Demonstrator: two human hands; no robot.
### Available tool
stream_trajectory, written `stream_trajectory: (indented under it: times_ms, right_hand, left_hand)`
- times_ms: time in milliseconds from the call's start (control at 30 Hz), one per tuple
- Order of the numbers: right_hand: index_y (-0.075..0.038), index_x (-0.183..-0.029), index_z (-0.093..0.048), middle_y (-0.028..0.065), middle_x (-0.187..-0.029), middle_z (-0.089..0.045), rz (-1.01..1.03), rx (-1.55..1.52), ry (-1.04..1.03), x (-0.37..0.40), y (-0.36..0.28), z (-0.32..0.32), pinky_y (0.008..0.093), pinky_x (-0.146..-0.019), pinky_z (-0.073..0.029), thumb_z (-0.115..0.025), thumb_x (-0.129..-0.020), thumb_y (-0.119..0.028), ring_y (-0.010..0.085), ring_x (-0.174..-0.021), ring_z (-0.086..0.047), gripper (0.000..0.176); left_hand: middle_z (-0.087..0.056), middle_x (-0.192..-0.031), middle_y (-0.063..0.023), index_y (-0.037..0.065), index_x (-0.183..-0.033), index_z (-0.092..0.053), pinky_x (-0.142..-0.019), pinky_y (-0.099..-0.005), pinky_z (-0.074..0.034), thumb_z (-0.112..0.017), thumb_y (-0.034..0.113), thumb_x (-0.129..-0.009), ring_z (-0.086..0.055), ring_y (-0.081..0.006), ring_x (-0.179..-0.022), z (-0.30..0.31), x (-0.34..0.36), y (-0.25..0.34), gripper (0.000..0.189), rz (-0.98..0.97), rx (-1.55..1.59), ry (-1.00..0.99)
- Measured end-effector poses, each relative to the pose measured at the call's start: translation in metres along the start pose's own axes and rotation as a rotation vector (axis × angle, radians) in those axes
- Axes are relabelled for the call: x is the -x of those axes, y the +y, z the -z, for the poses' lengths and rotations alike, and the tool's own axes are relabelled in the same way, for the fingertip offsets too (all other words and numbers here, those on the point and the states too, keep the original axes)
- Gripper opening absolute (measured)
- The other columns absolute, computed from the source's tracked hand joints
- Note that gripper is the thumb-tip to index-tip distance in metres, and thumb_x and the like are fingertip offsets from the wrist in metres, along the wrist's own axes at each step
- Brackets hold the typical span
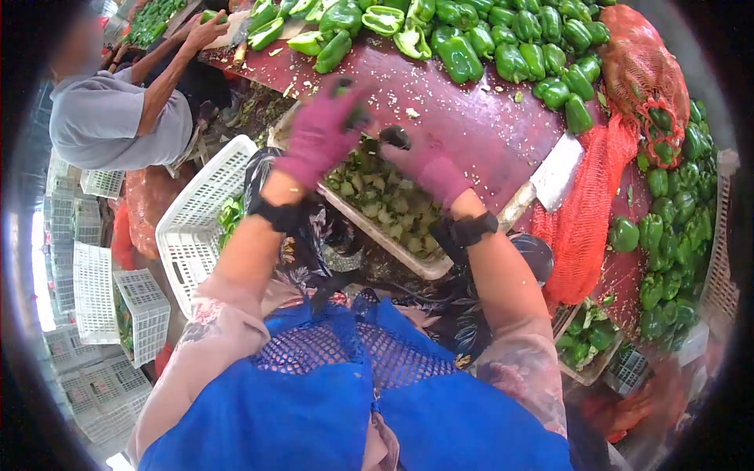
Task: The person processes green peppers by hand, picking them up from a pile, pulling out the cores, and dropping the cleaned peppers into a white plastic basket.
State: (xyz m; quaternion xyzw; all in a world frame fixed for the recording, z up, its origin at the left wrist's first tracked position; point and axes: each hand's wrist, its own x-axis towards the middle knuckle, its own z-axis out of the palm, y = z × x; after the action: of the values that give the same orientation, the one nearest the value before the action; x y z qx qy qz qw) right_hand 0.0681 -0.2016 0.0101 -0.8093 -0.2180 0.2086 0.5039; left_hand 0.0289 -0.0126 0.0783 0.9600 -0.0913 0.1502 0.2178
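Observation:
My left hand [320, 133], in a purple-pink glove with dark fingertips, is raised over the far end of a tray. Motion smears its fingers, and I cannot make out whether anything is in them. To its right, my right hand [430, 163] wears a matching glove. Its fingers reach out to the left, apart and with nothing visible in them. Below both hands sits the pale tray [428, 269], filled with green pepper cores [385, 200]. On the reddish tabletop [487, 149] beyond lie halved green peppers [383, 20] and whole green peppers [460, 59].
A cleaver [559, 169] lies at the right, beside a red mesh bag [585, 228]. Another full mesh sack [640, 67] stands behind it. A white basket [182, 228] with green pieces is at my left. One co-worker [122, 118] sits at the upper left.

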Motion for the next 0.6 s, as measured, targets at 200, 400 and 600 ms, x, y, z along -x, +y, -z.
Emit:
stream_trajectory:
  times_ms: [200,400,600]
  right_hand:
    - [-0.004,-0.113,-0.059,0.0177,-0.095,-0.067,0.019,0.163,0.143,0.017,-0.007,0.011,0.0422,-0.083,-0.049,-0.061,-0.08,-0.032,0.035,-0.092,-0.064,0.043]
    - [-0.001,-0.115,-0.056,0.0213,-0.097,-0.065,0.053,0.129,0.203,0.006,0.012,0.012,0.0425,-0.083,-0.049,-0.061,-0.081,-0.034,0.0369,-0.092,-0.063,0.048]
    - [0.0,-0.113,-0.059,0.0128,-0.094,-0.066,0.02,0.048,0.286,-0.008,0.015,0.013,0.0327,-0.077,-0.05,-0.063,-0.083,-0.024,0.0199,-0.086,-0.064,0.039]
  left_hand:
    - [-0.049,-0.135,-0.0208,0.013,-0.128,-0.054,-0.098,-0.0417,-0.043,-0.07,0.04,-0.077,-0.051,-0.039,-0.12,0.078,0.066,-0.189,0.06,0.668,-0.176,-0.049]
    - [-0.051,-0.133,-0.0183,0.01,-0.134,-0.049,-0.1,-0.0398,-0.041,-0.064,0.049,-0.08,-0.05,-0.0332,-0.122,0.064,-0.001,-0.2,0.069,0.533,-0.308,-0.087]
    - [-0.058,-0.122,-0.0212,0.011,-0.131,-0.049,-0.095,-0.0434,-0.044,-0.069,0.05,-0.075,-0.055,-0.0365,-0.114,-0.034,-0.126,-0.178,0.071,0.344,-0.271,-0.216]
